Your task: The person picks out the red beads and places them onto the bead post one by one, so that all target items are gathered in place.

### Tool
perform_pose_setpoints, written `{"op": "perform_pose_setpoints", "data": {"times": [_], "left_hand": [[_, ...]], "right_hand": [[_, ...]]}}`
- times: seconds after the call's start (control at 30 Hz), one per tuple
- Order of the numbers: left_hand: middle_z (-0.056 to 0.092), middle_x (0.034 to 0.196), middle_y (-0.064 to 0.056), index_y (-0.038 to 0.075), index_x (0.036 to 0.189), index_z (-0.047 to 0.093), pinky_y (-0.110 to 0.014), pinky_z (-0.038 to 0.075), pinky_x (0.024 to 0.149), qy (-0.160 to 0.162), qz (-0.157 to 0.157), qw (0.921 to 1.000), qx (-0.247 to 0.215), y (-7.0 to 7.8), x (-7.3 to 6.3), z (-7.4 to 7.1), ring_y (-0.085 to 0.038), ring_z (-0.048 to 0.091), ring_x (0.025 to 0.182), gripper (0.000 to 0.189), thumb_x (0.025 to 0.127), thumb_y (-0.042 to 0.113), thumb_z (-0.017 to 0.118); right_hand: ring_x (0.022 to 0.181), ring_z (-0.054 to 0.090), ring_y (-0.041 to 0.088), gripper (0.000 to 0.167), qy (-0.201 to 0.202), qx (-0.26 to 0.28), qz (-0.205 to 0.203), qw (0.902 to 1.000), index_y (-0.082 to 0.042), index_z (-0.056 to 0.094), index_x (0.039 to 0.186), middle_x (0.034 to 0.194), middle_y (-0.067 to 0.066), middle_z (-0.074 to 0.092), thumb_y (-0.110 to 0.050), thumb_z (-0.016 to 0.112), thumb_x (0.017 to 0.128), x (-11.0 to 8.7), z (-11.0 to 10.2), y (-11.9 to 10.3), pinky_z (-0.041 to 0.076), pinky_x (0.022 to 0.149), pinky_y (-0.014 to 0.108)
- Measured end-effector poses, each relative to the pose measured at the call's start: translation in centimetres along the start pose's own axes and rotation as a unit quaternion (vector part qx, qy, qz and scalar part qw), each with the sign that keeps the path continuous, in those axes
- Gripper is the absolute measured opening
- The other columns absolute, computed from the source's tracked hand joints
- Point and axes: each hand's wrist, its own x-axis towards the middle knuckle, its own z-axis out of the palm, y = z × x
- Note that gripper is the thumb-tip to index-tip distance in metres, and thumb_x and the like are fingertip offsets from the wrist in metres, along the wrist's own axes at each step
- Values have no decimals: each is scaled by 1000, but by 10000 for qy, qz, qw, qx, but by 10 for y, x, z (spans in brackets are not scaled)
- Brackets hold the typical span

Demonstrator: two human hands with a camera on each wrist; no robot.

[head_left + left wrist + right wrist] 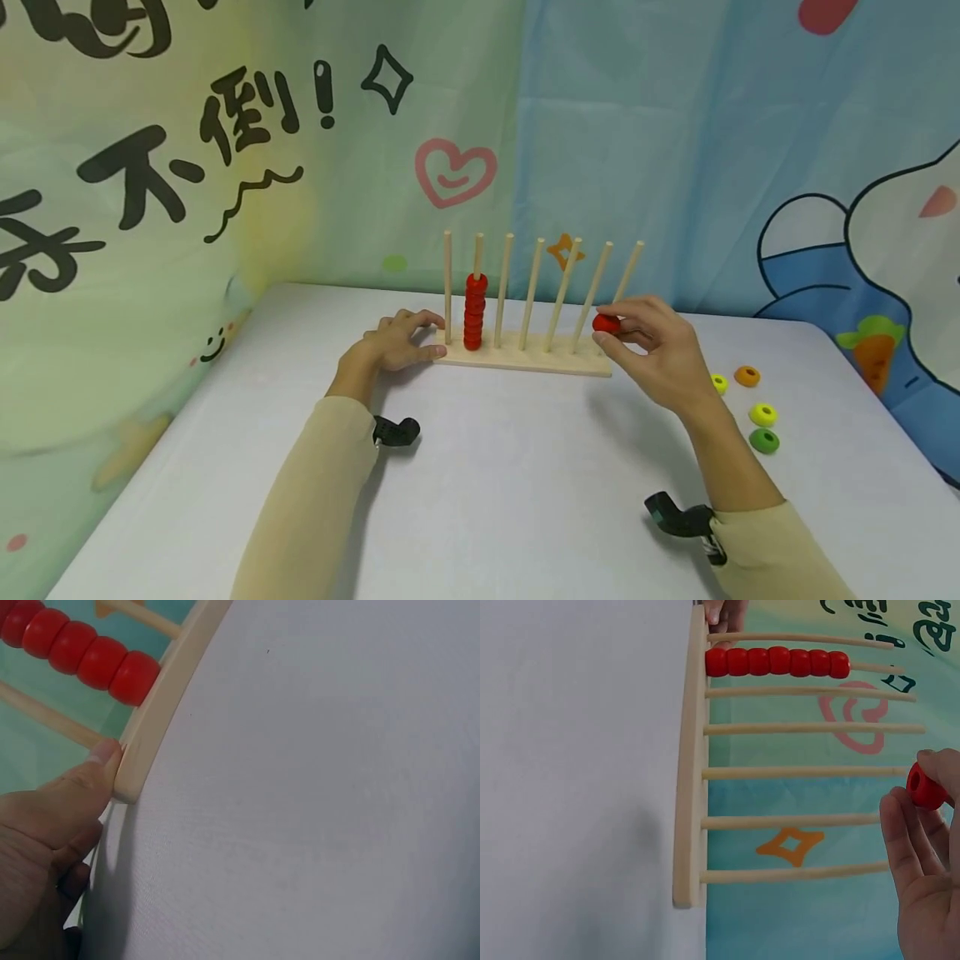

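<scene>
A wooden bead rack (525, 361) with several upright pegs stands toward the back of the table. Red beads (475, 312) are stacked on its second peg from the left. My left hand (392, 342) grips the left end of the base, its thumb on the front in the left wrist view. Thumb and fingers of my right hand (658, 350) pinch a single red bead (925, 787), raised beside the upper part of the pegs at the rack's right side. In the right wrist view the bead's hole shows, facing the pegs.
On the white table (480, 500), right of my right forearm, lie loose beads: an orange one (747, 376), a green one (764, 441), a yellow one (763, 414) and another yellow one (719, 383) partly behind the wrist. A printed cloth (615, 150) hangs behind the table.
</scene>
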Motion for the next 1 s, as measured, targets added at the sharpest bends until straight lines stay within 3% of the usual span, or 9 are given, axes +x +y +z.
{"op": "perform_pose_setpoints", "data": {"times": [0.47, 0.77, 1.0], "left_hand": [[35, 150, -8, 41, 136, 46, -63, 28, 100, -3, 38, 10000, 37, -3, -1, -1, -38, 31, 133, 53, 89, 60, 61], [35, 151, -8, 41, 135, 46, -63, 29, 100, -35, 19, 10000, 44, -1, -1, 0, -38, 31, 132, 52, 89, 60, 62], [35, 151, -8, 42, 135, 46, -64, 28, 101, -8, -23, 10000, -32, 1, 0, -1, -38, 30, 133, 53, 89, 60, 62]], "right_hand": [[89, 65, 27, 31, 240, 752, -69, 9969, 9, 65, 110, 106, 22, 59, 16, 71, 80, 14, 30, -4, 55, 79, 25], [83, 65, 22, 30, 134, 1102, -215, 9936, 12, 64, 107, 100, 21, 59, 17, 72, 79, 24, 40, -8, 55, 75, 25], [77, 63, 21, 32, -21, 716, -325, 9969, 7, 66, 109, 100, 18, 60, 14, 74, 78, 34, 41, -19, 54, 73, 24]]}}
